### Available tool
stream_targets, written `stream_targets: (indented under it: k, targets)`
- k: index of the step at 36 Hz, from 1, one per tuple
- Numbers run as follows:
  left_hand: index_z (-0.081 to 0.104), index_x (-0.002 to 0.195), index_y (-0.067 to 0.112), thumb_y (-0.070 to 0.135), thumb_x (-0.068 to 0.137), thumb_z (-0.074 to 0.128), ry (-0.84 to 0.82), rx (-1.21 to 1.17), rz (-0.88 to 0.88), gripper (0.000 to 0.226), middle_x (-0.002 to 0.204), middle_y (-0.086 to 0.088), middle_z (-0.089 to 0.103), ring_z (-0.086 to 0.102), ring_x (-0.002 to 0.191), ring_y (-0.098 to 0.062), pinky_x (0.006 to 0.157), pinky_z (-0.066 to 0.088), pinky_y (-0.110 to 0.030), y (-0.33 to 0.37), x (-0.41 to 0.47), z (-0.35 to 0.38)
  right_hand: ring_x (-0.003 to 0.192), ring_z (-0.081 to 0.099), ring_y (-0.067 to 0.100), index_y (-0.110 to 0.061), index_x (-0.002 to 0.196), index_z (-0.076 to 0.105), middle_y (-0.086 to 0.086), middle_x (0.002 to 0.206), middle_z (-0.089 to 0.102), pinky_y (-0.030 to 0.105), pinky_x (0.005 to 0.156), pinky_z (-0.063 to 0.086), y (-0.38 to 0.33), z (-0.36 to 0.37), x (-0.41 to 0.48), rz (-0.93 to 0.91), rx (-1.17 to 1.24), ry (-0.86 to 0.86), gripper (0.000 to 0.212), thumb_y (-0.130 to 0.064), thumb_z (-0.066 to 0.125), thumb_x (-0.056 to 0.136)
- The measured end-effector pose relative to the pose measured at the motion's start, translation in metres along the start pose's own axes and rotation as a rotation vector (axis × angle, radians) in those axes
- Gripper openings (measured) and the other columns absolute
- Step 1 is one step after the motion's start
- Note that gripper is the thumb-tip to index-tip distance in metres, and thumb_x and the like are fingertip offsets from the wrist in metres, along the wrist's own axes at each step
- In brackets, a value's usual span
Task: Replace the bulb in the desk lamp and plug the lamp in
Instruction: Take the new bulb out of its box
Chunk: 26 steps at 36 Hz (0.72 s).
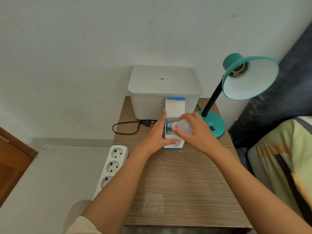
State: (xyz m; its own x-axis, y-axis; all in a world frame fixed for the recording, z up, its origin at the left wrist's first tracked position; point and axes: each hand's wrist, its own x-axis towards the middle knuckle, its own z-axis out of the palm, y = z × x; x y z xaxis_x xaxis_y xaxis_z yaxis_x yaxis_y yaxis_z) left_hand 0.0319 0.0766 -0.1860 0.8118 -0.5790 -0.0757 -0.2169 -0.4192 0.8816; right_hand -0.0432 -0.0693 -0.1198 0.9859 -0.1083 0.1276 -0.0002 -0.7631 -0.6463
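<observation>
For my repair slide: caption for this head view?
Right hand holds a white bulb over its open box, steadied by the left hand, beside a teal desk lamp.

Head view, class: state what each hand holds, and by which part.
Right hand grips the bulb by its white globe, screw base free. Left hand braces the box at its left side with straight fingers.

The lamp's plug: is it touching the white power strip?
Apart. The head view shows the plug lying on the table by the storage box, with bare tabletop between it and the power strip at the table's left edge.
</observation>
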Motion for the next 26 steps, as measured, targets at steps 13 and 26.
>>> stream_targets:
  k: [13, 26]
  targets:
    - [-0.009, 0.146, 0.041, 0.032, 0.072, 0.08, 0.036, 0.004, 0.027, 0.116, 0.153, 0.009, 0.023, 0.03, 0.137, -0.009, 0.107, 0.041, -0.042, -0.002, -0.001, 0.001, 0.091, 0.05, 0.011, -0.017, 0.113, 0.062, 0.002, 0.107, 0.064, 0.028, 0.079, 0.044, 0.005, 0.003, 0.0, 0.141, 0.022, 0.183, 0.033, -0.031, 0.063, 0.082]
    - [-0.011, 0.146, 0.04, 0.036, 0.073, 0.079, 0.033, 0.063, 0.074, 0.117, 0.148, 0.012, 0.026, 0.029, 0.134, -0.004, 0.109, 0.038, -0.041, -0.006, -0.004, 0.002, 0.084, 0.05, 0.013, -0.012, 0.103, 0.064, -0.001, 0.091, 0.058, 0.013, 0.056, 0.033, 0.031, -0.008, 0.035, 0.361, 0.188, 0.351, 0.027, -0.028, 0.065, 0.081]
